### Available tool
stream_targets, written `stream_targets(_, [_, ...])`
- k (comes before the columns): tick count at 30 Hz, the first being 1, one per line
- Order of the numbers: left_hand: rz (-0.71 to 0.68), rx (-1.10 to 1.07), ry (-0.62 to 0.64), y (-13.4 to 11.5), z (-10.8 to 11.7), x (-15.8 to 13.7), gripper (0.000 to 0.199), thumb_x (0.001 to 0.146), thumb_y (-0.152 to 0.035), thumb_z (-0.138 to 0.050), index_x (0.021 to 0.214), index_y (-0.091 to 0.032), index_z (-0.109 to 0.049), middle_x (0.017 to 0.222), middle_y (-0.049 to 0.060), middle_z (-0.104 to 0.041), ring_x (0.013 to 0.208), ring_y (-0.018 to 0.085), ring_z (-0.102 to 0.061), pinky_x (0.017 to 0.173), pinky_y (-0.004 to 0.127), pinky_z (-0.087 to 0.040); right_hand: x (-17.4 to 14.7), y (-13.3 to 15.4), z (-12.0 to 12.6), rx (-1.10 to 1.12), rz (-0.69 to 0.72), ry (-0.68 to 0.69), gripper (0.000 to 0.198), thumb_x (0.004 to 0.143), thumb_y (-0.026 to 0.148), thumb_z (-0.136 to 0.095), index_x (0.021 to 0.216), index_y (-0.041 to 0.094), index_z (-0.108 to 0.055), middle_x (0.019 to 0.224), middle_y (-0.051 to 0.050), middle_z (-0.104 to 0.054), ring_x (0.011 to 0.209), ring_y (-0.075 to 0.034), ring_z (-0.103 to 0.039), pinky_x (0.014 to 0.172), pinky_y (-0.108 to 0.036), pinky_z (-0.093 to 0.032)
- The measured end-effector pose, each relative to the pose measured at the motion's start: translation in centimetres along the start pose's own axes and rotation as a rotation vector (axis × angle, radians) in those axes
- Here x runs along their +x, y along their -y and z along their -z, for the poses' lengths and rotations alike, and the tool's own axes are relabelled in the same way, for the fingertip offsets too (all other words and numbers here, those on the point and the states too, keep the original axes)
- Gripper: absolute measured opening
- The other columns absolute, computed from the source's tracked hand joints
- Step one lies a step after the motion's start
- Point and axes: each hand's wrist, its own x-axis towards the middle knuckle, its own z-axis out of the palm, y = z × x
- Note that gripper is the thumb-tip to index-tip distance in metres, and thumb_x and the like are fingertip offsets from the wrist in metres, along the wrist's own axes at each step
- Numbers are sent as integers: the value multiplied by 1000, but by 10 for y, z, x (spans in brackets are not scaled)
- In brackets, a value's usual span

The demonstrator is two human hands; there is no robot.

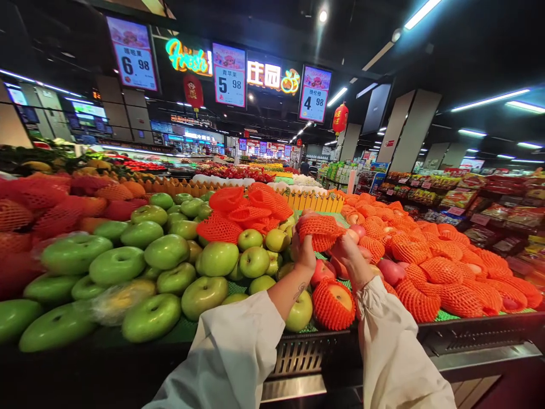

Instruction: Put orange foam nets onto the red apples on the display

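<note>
Orange foam net sleeve (320, 232) sits raised above the fruit display, just past the centre of the view toward one o'clock, stretched between both hands. Whether a fruit sits inside it cannot be told. The left hand (305, 253) is closed on the sleeve's lower left edge, fingers curled up into the mesh, with a small tattoo showing on the bare wrist below a white sleeve (238, 352). The right hand (349, 257) pinches the sleeve's right side, its fingertips hidden behind the netting, so how much of it is gripped cannot be told.

Directly beneath the hands, at six o'clock from the sleeve, a red-and-yellow apple in a foam net (334, 304) rests on the green mat, touching a bare yellow-green apple (300, 311) on its left. A bare red apple (322, 271) lies between the two wrists.

From nine o'clock across to the lower left, a heap of green apples (166, 251) fills the bin. At eleven o'clock from the sleeve, a pile of empty orange foam nets (242, 213) lies on top of the green apples. Out to three o'clock, netted red apples (430, 267) cover the right half of the stand. A low yellow picket divider (313, 200) runs behind the fruit at twelve o'clock. A black slotted rim (302, 355) edges the display nearest the person. Overhead at twelve o'clock hang three price signs, the middle one (230, 75) reading 5.98.
</note>
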Motion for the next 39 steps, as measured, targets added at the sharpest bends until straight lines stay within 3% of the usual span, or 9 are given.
stream_targets(4, [87,-36,27,-1,-4,1,19,88,-20,-40,98,-16,-56,111,14,-64,104,22,-61,103,41,-49,-5,4,-3,145,-73,-60,61,65,65,-71,112,25,-64,102,-8,-72,109,-31,-65,90,-49,-57])
stream_targets(7, [146,-26,26,-3,-5,1,21,91,-23,-38,98,-16,-56,111,13,-66,101,22,-62,99,40,-51,-20,13,2,204,-81,-15,62,71,67,-65,117,26,-63,106,-8,-70,112,-29,-65,93,-47,-55])
stream_targets(12, [3,73,43,-12,-1,-4,22,83,-23,-45,100,-19,-58,109,10,-67,105,22,-61,105,38,-47,-32,17,8,168,-52,78,58,68,45,-66,123,27,-63,102,-7,-70,114,-26,-64,97,-44,-53])
stream_targets(16, [-108,68,79,-15,2,-9,47,76,-24,-50,122,-21,-52,110,9,-66,103,22,-63,102,38,-48,-29,14,10,157,-89,57,60,61,38,-60,120,26,-66,100,-8,-72,114,-29,-64,95,-46,-54])
stream_targets(20, [-133,97,12,-16,3,-11,63,74,-27,-55,134,-19,-38,110,12,-62,97,23,-61,96,39,-49,-35,15,9,180,-112,112,55,62,36,-62,116,27,-68,101,-7,-72,115,-28,-63,95,-44,-54])
stream_targets(24, [-148,136,-18,-16,5,-12,64,75,-28,-56,135,-20,-34,117,14,-59,94,22,-59,93,38,-49,-45,17,10,194,-117,143,51,66,28,-65,117,29,-69,101,-4,-72,117,-25,-63,100,-42,-52])
stream_targets(29, [-161,176,-23,-15,6,-12,58,76,-25,-56,130,-20,-35,113,12,-60,97,23,-59,97,39,-49,-40,14,9,190,-80,197,59,53,25,-63,112,27,-69,102,-4,-72,117,-28,-63,99,-44,-53])
stream_targets(32, [-164,177,-18,-13,5,-12,50,76,-26,-55,122,-21,-36,114,12,-60,100,23,-59,98,39,-48,-29,9,8,181,-122,147,54,57,28,-63,111,25,-68,103,-6,-72,115,-28,-64,97,-46,-54])
stream_targets(39, [-138,178,41,-9,5,-10,49,75,-33,-59,118,-20,-39,119,13,-59,104,26,-59,96,42,-47,-10,3,9,158,-25,-33,44,60,43,-70,99,23,-65,106,-6,-72,112,-30,-65,94,-46,-56])
